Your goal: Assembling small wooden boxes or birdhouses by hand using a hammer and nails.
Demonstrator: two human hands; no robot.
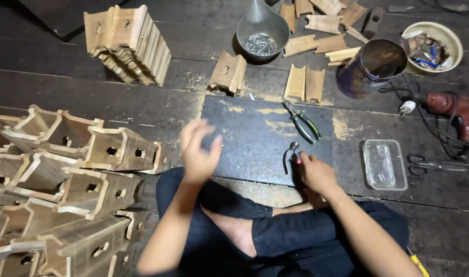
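I sit cross-legged on a dark wooden floor. My right hand [315,172] grips the handle of a small hammer [291,154], whose metal head rests on a dark work board [255,138] in front of my legs. My left hand [198,150] is raised over the board's left edge, blurred, fingers spread and holding nothing. A pair of green-handled pliers [303,124] lies on the board just beyond the hammer.
Several assembled wooden boxes with round holes [65,179] pile up at the left. A stack of cut pieces [129,43] stands at the back, loose pieces [229,72] nearer. A metal bowl of nails [261,36], dark can [373,66], drill [452,110], plastic tray [384,164], scissors [432,165].
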